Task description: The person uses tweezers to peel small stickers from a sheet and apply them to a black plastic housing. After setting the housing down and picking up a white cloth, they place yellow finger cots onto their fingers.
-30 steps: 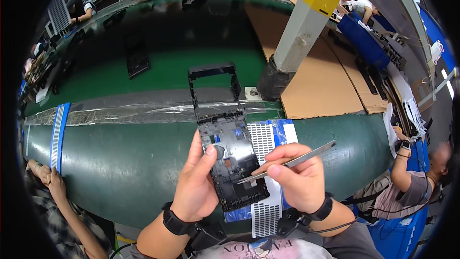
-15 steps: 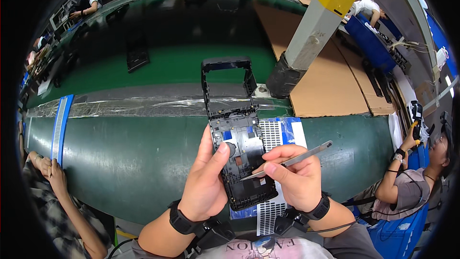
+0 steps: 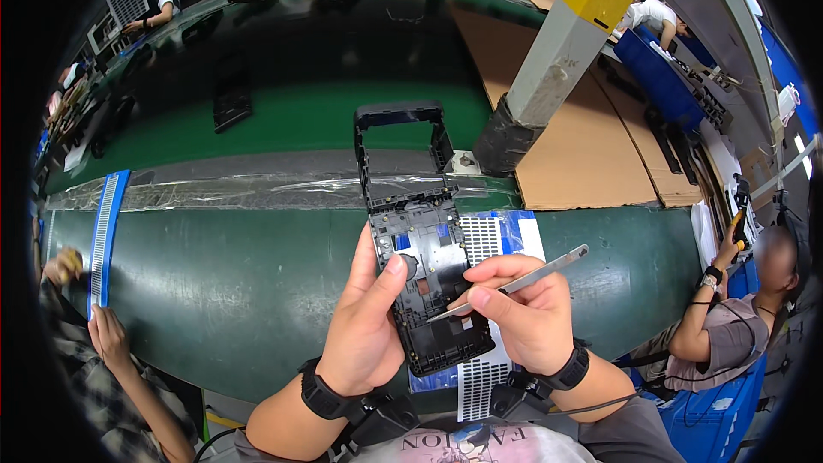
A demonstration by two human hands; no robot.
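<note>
Far left: co-worker in a plaid sleeve (image 3: 90, 377), one hand (image 3: 107, 339) at the lower end of a blue strip (image 3: 107, 236) lying on the green tabletop (image 3: 231, 291).

Left hand (image 3: 364, 317): forearm up from lower edge, angled inward to the right, black wristband (image 3: 326, 390) on wrist. Clamped on the left edge of the black housing (image 3: 439, 279); thumb lies over its face pointing up and right, tip just beside a round dark disc (image 3: 411, 266); other fingers go behind, mostly hidden.

Black housing: between both hands, held up over the tabletop, inner face toward the camera, open rectangular frame end away from the person, slightly tilted to the left. Label sheet (image 3: 480, 390) with blue backing lies behind and below it.

Metal tweezers (image 3: 549, 268): slanted, blunt end up right, tip down left at the lower half of the housing's face; contact too small to tell.

Right hand (image 3: 527, 317): forearm from lower right, angled in to the left, wrist in a black strap (image 3: 568, 370). Thumb and fingers pinched together on the tweezers, fingertips close by the housing's right edge; can't tell if touching it.

Right: grey pillar (image 3: 557, 69) with yellow band, cardboard (image 3: 591, 163), another co-worker (image 3: 720, 334) with one raised hand.
</note>
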